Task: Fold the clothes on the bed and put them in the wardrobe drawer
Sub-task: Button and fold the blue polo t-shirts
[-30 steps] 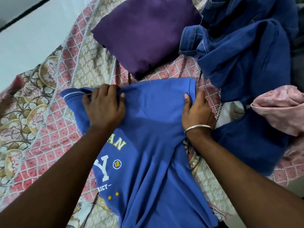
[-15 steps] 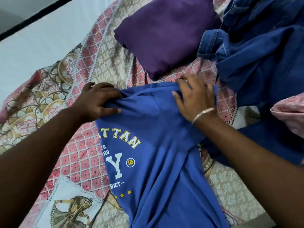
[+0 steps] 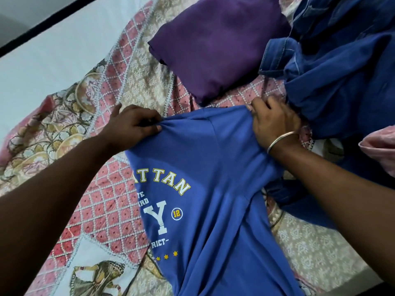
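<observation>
We are early in the folding; our left hand (image 3: pixel 132 122) and right hand (image 3: pixel 275 122) each pinch a top corner of the blue T-shirt (image 3: pixel 205 189), fingers curled tight on the cloth, which lies centre frame on the bed (image 3: pixel 111 210), part folded; a purple garment (image 3: pixel 213 45) looks folded already; the denim heap (image 3: pixel 342 71) and pink cloth (image 3: pixel 380 150) at right crowd us; no drawer in view.
</observation>
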`<state>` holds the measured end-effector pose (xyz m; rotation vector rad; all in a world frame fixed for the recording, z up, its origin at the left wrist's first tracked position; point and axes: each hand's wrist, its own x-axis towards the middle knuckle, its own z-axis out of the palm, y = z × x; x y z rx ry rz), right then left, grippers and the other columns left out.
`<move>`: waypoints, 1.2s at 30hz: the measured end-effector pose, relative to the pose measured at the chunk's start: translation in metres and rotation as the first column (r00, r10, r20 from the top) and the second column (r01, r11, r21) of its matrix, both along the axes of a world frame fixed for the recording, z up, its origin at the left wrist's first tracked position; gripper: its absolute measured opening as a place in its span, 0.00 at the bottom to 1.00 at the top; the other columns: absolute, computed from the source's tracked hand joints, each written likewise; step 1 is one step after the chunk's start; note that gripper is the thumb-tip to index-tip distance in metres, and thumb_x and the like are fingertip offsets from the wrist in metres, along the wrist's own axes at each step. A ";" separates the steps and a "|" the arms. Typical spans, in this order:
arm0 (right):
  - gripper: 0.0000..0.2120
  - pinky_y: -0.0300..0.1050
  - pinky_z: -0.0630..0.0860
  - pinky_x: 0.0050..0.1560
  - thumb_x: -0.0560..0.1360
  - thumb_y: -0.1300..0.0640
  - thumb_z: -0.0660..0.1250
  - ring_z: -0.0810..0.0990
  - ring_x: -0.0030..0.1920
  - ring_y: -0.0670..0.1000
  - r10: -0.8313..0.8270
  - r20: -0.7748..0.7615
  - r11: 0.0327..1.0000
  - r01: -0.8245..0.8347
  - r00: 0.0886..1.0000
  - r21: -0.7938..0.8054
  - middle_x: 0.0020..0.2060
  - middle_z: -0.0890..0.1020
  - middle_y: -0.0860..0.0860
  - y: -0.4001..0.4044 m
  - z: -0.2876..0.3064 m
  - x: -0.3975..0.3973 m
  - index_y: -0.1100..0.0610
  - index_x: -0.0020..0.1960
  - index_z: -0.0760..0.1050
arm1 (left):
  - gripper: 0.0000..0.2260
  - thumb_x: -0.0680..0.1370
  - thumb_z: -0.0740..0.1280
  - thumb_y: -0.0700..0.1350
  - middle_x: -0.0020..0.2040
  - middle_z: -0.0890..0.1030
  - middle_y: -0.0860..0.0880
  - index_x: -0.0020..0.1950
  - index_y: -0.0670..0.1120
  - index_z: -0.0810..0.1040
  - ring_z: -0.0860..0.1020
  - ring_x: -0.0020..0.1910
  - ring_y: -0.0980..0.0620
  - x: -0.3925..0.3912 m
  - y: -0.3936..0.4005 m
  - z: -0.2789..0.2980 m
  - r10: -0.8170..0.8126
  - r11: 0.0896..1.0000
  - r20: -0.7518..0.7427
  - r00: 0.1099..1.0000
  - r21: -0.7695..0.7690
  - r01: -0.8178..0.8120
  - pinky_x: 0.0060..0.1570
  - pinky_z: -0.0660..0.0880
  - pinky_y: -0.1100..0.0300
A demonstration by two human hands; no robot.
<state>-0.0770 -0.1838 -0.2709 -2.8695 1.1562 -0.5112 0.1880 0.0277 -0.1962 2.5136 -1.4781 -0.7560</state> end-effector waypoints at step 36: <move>0.12 0.53 0.76 0.40 0.78 0.49 0.67 0.78 0.45 0.60 -0.116 0.184 0.871 0.011 0.976 0.491 0.47 0.78 0.56 0.182 0.050 -0.109 0.57 0.51 0.78 | 0.24 0.80 0.51 0.66 0.79 0.59 0.56 0.76 0.66 0.61 0.53 0.79 0.50 -0.197 -0.005 -0.078 -0.097 0.985 0.246 0.964 -0.113 0.128 0.74 0.51 0.41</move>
